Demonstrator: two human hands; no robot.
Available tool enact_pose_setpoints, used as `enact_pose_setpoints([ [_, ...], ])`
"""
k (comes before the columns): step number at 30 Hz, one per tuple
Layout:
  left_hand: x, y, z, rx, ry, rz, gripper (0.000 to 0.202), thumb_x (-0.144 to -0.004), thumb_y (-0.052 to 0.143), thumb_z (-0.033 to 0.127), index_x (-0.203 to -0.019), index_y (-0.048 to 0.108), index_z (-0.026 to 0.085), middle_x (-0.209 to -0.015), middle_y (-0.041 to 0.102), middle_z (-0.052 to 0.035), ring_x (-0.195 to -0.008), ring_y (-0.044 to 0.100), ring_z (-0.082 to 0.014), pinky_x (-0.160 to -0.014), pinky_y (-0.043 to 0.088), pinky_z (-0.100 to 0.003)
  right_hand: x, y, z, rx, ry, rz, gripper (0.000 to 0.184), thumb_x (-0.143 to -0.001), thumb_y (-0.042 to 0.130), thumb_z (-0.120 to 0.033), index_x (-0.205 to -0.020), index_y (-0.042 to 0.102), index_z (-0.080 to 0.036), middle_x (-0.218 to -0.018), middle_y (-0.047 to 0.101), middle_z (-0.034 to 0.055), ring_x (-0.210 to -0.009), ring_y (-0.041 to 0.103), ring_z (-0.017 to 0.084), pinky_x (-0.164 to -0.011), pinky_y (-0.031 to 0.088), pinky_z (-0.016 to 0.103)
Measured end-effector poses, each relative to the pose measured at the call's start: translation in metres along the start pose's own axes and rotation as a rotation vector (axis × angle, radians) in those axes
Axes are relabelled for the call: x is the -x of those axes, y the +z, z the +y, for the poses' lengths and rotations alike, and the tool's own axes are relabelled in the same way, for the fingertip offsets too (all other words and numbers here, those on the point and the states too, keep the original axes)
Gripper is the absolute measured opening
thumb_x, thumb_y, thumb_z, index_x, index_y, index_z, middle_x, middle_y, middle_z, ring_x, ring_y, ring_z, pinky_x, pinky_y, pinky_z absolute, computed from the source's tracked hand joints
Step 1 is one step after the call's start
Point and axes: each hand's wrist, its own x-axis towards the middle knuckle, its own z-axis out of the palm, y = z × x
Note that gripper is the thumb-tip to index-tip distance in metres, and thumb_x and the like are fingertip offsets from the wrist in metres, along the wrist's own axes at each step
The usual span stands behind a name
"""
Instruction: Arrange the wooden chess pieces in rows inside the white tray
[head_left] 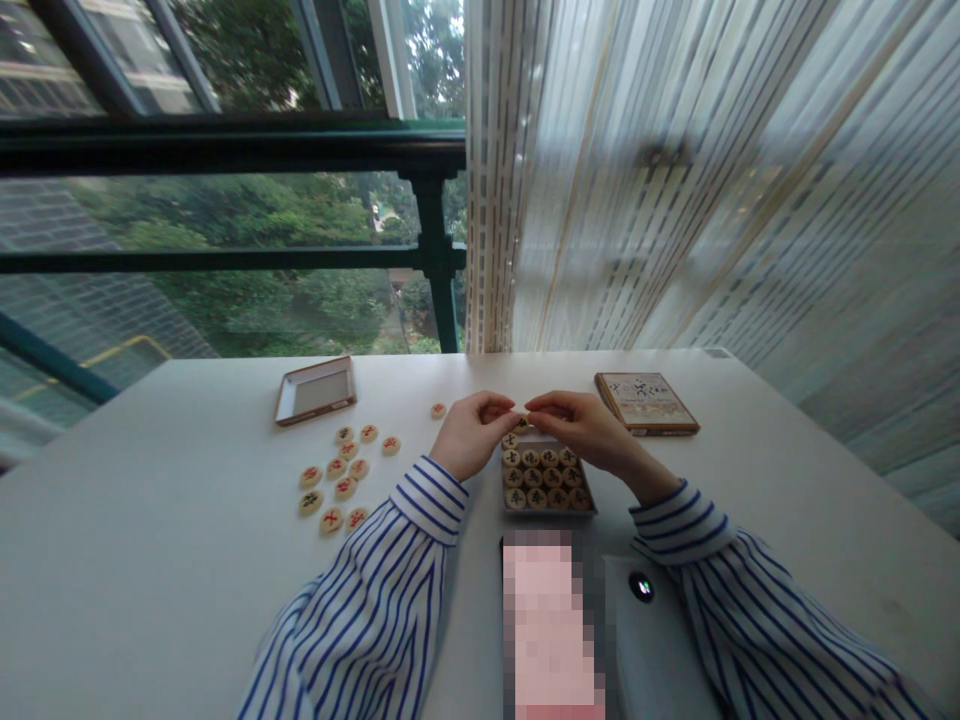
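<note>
My left hand and my right hand meet fingertip to fingertip above the far edge of a small open box. Both are closed in a pinch at a round wooden xiangqi piece, partly hidden by the fingers. Rows of xiangqi pieces with black characters lie face up inside the box. One more piece sits at the box's far left, while the far right part is covered by my right hand.
Several loose xiangqi pieces, mostly red-marked, are scattered on the white table to the left, with a single red piece farther back. An open box lid lies back left, a flat printed box back right. A phone and a grey device lie in front.
</note>
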Motion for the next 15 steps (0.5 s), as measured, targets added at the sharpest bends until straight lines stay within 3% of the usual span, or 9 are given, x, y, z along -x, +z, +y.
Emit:
enact_pose_setpoints([
  [6, -0.0011, 0.0023, -0.0033, 0.068, -0.028, 0.049, 0.020, -0.063, 0.068, 0.019, -0.079, 0.061, 0.010, -0.070, 0.064, -0.0037, -0.065, 0.060, -0.0116, -0.065, 0.049, -0.026, 0.0005, 0.0022, -0.0006, -0.080, 0.009, -0.028, 0.028, -0.073, 0.059, -0.035, -0.090, 0.064, -0.013, -0.080, 0.067, 0.0070, -0.073, 0.061, 0.015, -0.066, 0.048, 0.027],
  [15, 0.0005, 0.0054, -0.0058, 0.020, -0.021, 0.027, 0.024, -0.064, 0.068, 0.027, -0.080, 0.064, 0.010, -0.072, 0.066, -0.0059, -0.065, 0.061, -0.0133, -0.064, 0.049, -0.028, 0.0003, 0.0013, -0.0028, -0.066, 0.012, -0.011, 0.025, -0.073, 0.058, -0.033, -0.087, 0.066, -0.013, -0.078, 0.068, 0.0066, -0.071, 0.061, 0.015, -0.065, 0.047, 0.026],
])
